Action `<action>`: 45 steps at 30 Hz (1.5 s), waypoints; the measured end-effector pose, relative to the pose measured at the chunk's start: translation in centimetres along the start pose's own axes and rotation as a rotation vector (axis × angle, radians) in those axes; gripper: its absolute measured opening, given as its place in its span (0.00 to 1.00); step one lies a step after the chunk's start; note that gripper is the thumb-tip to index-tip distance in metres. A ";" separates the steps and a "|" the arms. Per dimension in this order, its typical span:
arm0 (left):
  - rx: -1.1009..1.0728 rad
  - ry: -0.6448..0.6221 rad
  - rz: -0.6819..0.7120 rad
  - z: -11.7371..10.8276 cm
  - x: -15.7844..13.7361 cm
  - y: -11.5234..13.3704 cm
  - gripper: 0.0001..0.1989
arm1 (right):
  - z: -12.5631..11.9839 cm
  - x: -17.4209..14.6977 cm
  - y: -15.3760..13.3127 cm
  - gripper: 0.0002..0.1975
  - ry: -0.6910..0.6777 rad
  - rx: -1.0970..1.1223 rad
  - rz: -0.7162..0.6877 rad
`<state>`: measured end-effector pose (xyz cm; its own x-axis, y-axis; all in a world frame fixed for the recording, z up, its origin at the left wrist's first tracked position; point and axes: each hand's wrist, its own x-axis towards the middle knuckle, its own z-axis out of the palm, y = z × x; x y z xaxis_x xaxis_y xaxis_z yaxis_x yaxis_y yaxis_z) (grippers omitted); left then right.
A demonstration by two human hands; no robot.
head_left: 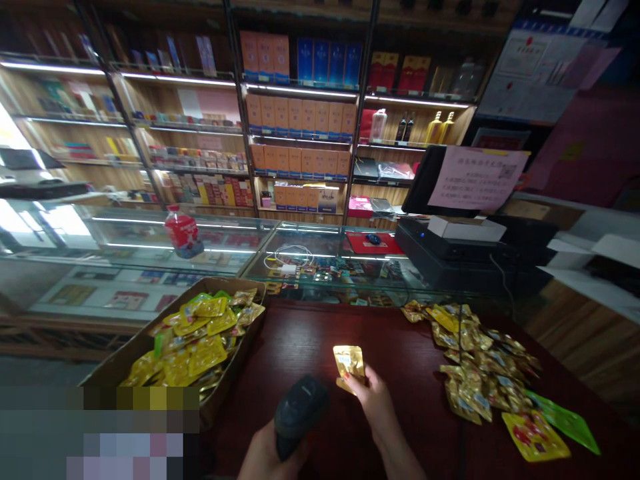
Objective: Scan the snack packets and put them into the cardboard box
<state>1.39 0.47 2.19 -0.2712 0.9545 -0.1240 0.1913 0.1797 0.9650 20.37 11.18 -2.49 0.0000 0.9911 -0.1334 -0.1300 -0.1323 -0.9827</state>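
1. Head view: the left hand (265,457) grips a dark handheld scanner (303,403) by its handle, over the desk (295,333).
2. The right hand (377,400) pinches a gold packet (350,360) between thumb and fingers, to the scanner's right.
3. Packets fill a cardboard box (237,367) at left.
4. At right lies a packet pile (467,360), a yellow packet (535,437) and green packet (570,423) nearest.
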 end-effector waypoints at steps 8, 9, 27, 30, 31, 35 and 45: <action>-0.028 -0.049 -0.080 0.5 1.9 -1.1 0.10 | 1.1 0.4 0.8 0.21 0.008 -0.065 -0.005; -0.035 -0.049 -0.083 0.7 2.0 -1.2 0.10 | 1.2 0.5 0.8 0.21 -0.001 -0.075 -0.011; -0.127 0.034 -0.133 1.7 2.3 -2.5 0.12 | 1.8 1.6 2.2 0.24 0.087 -0.110 -0.084; -0.149 0.028 -0.140 1.4 2.2 -3.9 0.11 | 1.5 1.9 2.5 0.26 0.096 -0.119 -0.073; -0.166 0.025 -0.142 1.3 2.1 -4.3 0.12 | 1.5 1.9 2.4 0.26 0.087 -0.117 -0.067; -0.260 0.071 -0.226 1.0 1.5 -5.9 0.21 | 2.8 2.4 0.7 0.27 0.007 -0.061 0.086; -0.275 0.165 -0.276 0.4 1.9 -7.0 0.30 | 21.6 8.7 -9.4 0.23 -0.581 0.015 -0.012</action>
<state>-0.10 1.14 -4.85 -0.4291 0.8244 -0.3690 -0.1622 0.3315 0.9294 0.18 21.40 8.40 -0.5418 0.8401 -0.0258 -0.1471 -0.1250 -0.9812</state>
